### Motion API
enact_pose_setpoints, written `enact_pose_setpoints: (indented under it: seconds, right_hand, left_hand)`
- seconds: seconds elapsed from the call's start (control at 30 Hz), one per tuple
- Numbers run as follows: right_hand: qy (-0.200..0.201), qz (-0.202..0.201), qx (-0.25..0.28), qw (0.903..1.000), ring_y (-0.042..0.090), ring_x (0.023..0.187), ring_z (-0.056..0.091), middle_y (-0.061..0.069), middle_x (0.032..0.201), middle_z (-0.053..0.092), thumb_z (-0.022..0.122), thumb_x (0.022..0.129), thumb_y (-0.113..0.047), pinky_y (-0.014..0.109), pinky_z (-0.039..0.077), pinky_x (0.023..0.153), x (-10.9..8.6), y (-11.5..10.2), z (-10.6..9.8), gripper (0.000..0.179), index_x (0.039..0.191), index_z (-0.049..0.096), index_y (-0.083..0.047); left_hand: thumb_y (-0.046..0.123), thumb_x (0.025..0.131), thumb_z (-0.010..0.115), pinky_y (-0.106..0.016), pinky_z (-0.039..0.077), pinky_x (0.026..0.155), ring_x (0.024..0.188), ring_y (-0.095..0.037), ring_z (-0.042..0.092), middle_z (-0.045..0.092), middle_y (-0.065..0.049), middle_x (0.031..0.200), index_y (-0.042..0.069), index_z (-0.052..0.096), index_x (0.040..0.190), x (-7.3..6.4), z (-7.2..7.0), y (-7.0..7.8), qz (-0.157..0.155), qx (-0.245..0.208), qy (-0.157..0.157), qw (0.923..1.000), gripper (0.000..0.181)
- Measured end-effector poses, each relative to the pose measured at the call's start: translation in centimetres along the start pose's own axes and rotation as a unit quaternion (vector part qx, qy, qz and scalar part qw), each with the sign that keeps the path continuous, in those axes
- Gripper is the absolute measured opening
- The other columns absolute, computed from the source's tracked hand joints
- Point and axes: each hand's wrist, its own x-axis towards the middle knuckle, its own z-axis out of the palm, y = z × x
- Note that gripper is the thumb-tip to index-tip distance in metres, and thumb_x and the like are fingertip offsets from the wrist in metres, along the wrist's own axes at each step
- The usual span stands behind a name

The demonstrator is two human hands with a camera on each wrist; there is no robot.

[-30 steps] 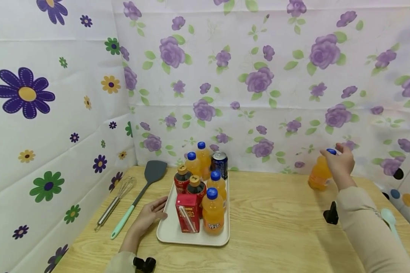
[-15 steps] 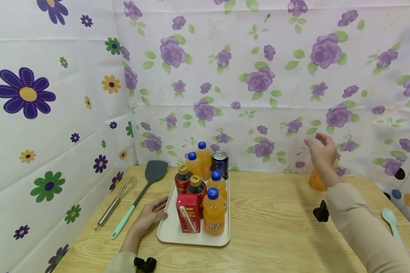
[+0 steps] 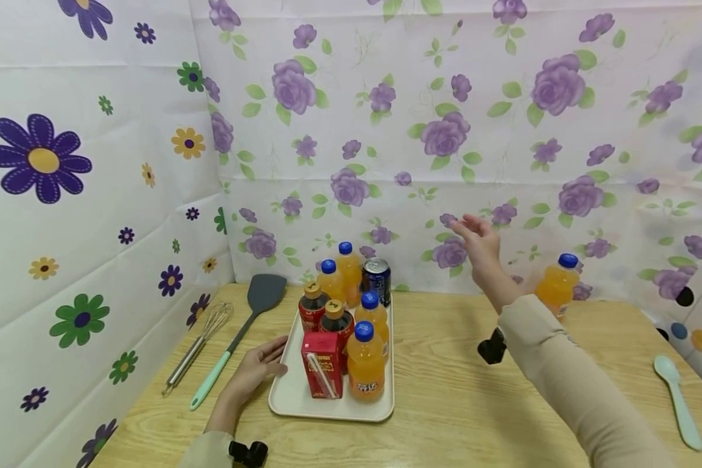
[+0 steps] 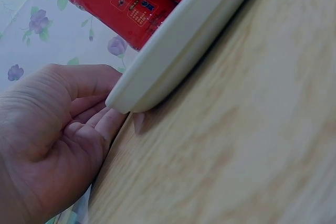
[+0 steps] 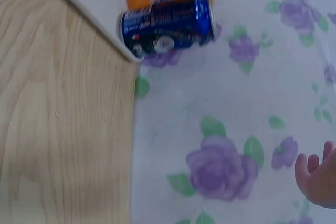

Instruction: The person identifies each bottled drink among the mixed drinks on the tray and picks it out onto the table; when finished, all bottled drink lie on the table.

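Observation:
My left hand (image 3: 256, 369) holds the left edge of the cream tray (image 3: 292, 408); in the left wrist view a fingertip (image 4: 138, 121) shows under its rim. Standing on the tray are several orange soda bottles (image 3: 365, 370) with blue caps, two dark drink bottles (image 3: 337, 325) with red labels, a red drink carton (image 3: 322, 367) with a straw, and a blue can (image 3: 376, 281) at the back right corner. My right hand (image 3: 482, 247) is raised over the back of the table, fingers loosely bent and holding nothing. Another orange soda bottle (image 3: 558, 286) stands behind the right forearm, apart from the hand.
Left of the tray lie a whisk (image 3: 201, 344) and a grey-headed spatula (image 3: 246, 328) with a mint handle. A mint spoon (image 3: 678, 400) rests at the far right of the wooden table (image 3: 444, 390). Flowered cloth (image 3: 409, 130) hangs behind and at the sides.
My right hand has let go of the orange soda bottle at the back right and moved left through the air. The bottle stays standing there. My left hand keeps its place on the tray.

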Motion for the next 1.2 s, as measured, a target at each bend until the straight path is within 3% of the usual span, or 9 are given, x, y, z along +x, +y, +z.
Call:
enact_pose_setpoints:
  seconds: [0.1, 0.2, 0.33, 0.47, 0.67, 0.87, 0.93, 1.03, 1.2]
  right_hand:
    - [-0.016, 0.003, 0.005, 0.9999, -0.001, 0.082, 0.053, -0.018, 0.091, 0.058, 0.069, 0.089, -0.018, 0.01, 0.048, 0.071, -0.1, 0.2, 2.2, 0.052, 0.136, 0.052, -0.004]
    - [-0.046, 0.002, 0.002, 0.999, 0.0, 0.088, 0.055, -0.018, 0.093, 0.058, 0.067, 0.091, -0.017, 0.019, 0.053, 0.086, -0.6, 0.6, 4.3, 0.053, 0.138, 0.049, -0.002]
    - [-0.112, -0.001, -0.011, 0.9936, 0.006, 0.102, 0.058, -0.013, 0.102, 0.06, 0.064, 0.092, -0.017, 0.032, 0.051, 0.105, -2.0, 1.4, 6.2, 0.051, 0.138, 0.048, -0.002]
    - [-0.195, -0.006, -0.047, 0.9796, 0.017, 0.114, 0.059, 0.003, 0.122, 0.062, 0.064, 0.093, -0.019, 0.041, 0.048, 0.11, -3.7, 2.5, 7.4, 0.048, 0.137, 0.051, -0.003]
    - [-0.334, -0.005, -0.107, 0.9363, 0.026, 0.123, 0.056, 0.017, 0.138, 0.056, 0.063, 0.093, -0.024, 0.052, 0.041, 0.114, -5.7, 3.9, 7.7, 0.048, 0.136, 0.054, -0.003]
    - [-0.47, -0.011, -0.184, 0.8636, 0.024, 0.122, 0.057, 0.013, 0.137, 0.058, 0.06, 0.094, -0.03, 0.05, 0.043, 0.112, -6.3, 5.0, 6.9, 0.048, 0.136, 0.055, -0.008]
    - [-0.499, -0.004, -0.193, 0.8447, 0.023, 0.123, 0.056, 0.011, 0.139, 0.057, 0.06, 0.094, -0.031, 0.049, 0.043, 0.112, -6.3, 5.5, 6.7, 0.049, 0.137, 0.054, -0.009]
    - [-0.523, 0.012, -0.19, 0.8307, 0.024, 0.126, 0.056, 0.01, 0.141, 0.057, 0.061, 0.095, -0.029, 0.049, 0.042, 0.114, -6.4, 6.3, 6.4, 0.05, 0.14, 0.052, -0.009]
    - [-0.53, 0.017, -0.179, 0.8288, 0.023, 0.125, 0.057, 0.015, 0.141, 0.056, 0.062, 0.094, -0.025, 0.047, 0.044, 0.113, -6.4, 7.2, 6.2, 0.052, 0.141, 0.05, -0.006]
  left_hand:
    - [-0.006, 0.081, 0.063, -0.024, 0.048, 0.106, 0.146, -0.035, 0.033, 0.033, -0.02, 0.157, 0.0, 0.036, 0.149, 0.0, -0.1, 0.0, 0.002, -0.002, 0.0, 1.0, 0.074]
    - [-0.006, 0.082, 0.063, -0.025, 0.048, 0.107, 0.145, -0.035, 0.033, 0.033, -0.021, 0.157, 0.0, 0.036, 0.149, 0.0, -0.1, -0.1, 0.005, -0.001, -0.001, 1.0, 0.073]
    - [-0.007, 0.081, 0.063, -0.025, 0.048, 0.107, 0.145, -0.035, 0.033, 0.034, -0.021, 0.156, -0.001, 0.036, 0.149, 0.1, 0.1, -0.1, 0.006, -0.001, 0.002, 1.0, 0.073]
    - [-0.008, 0.08, 0.062, -0.024, 0.047, 0.107, 0.145, -0.035, 0.033, 0.034, -0.021, 0.156, -0.001, 0.036, 0.149, 0.1, 0.1, -0.1, 0.004, -0.002, 0.005, 1.0, 0.074]
    - [-0.007, 0.08, 0.062, -0.024, 0.046, 0.108, 0.145, -0.035, 0.033, 0.033, -0.021, 0.156, -0.001, 0.036, 0.149, 0.1, 0.0, -0.1, 0.003, 0.0, 0.003, 1.0, 0.074]
    - [-0.006, 0.082, 0.063, -0.025, 0.047, 0.108, 0.145, -0.035, 0.033, 0.033, -0.021, 0.157, -0.001, 0.036, 0.149, 0.1, 0.0, 0.2, 0.006, 0.007, 0.003, 1.0, 0.073]
    - [-0.006, 0.081, 0.063, -0.025, 0.048, 0.108, 0.145, -0.036, 0.033, 0.034, -0.021, 0.156, -0.001, 0.036, 0.149, 0.1, 0.0, 0.2, 0.006, 0.008, 0.005, 0.9999, 0.073]
    - [-0.006, 0.081, 0.063, -0.025, 0.047, 0.107, 0.145, -0.036, 0.033, 0.034, -0.021, 0.156, -0.002, 0.036, 0.149, 0.0, 0.0, 0.2, 0.005, 0.008, 0.005, 0.9999, 0.073]
    - [-0.006, 0.08, 0.063, -0.025, 0.047, 0.108, 0.145, -0.036, 0.033, 0.035, -0.022, 0.156, -0.002, 0.037, 0.148, 0.0, 0.1, 0.1, 0.004, 0.005, 0.005, 1.0, 0.073]
